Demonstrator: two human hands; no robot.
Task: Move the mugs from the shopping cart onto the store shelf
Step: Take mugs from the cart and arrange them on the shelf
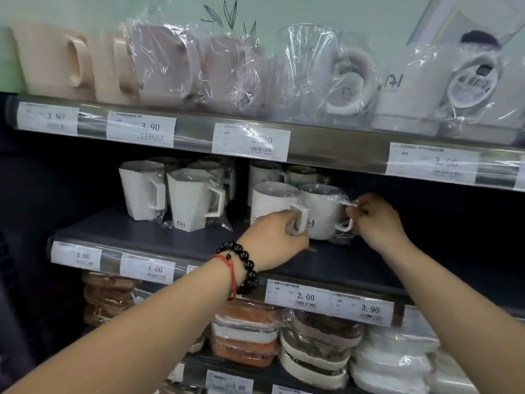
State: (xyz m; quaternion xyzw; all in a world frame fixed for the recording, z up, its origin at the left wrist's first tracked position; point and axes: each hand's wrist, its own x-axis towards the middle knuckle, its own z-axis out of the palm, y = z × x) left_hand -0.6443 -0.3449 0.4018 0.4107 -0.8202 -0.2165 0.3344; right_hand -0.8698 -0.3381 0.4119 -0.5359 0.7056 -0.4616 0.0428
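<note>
Mugs of white colour stand on the middle shelf [199, 245], and both hands are at the two front ones. The left hand [272, 237] has its fingers [292, 223] curled around the square handle of the left white mug [270, 203], which stands upright on the dark shelf board. The right hand [375, 220] pinches the rounded handle of the right white mug [321, 211] with bent fingers [359, 207]; this mug is wrapped in clear plastic film and carries a small dark logo on its side. The two mugs stand just beside each other, touching or almost touching, I cannot tell which. On the left wrist there are a black bead bracelet [244, 265] and a red string [231, 268]. Behind the two mugs, more white mugs [301, 173] are seen deeper on the same shelf. To the left stand angular white mugs [187, 197] with square handles, some also in film. Price labels [304, 297] are fixed along the front edge of the shelf. On the upper shelf [326, 143] stand pink cups [54, 61] and wrapped cups [321, 75], blurred by the plastic. Under the middle shelf lie stacked wrapped bowls [315, 348] in brown, orange and white. The shopping cart is not in view.
</note>
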